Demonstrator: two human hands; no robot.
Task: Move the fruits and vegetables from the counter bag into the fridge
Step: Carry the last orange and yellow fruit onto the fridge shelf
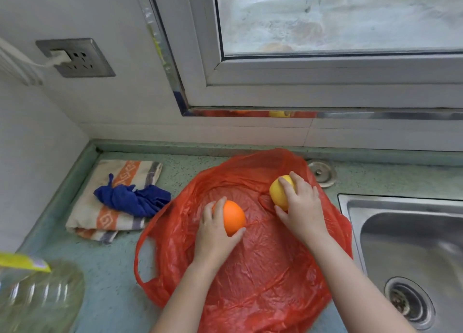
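Note:
A red plastic bag (263, 270) lies flattened on the green counter below the window. My left hand (215, 232) grips an orange (234, 217) over the middle of the bag. My right hand (300, 205) holds a yellow fruit (279, 192) near the bag's far right side. Both fruits sit on or just above the plastic. The fridge is out of view.
A striped folded towel (100, 220) with a crumpled blue cloth (132, 198) lies left of the bag. A steel sink (411, 252) is at the right. A clear oil bottle (37, 295) stands at the front left. A wall socket (75, 57) is on the left wall.

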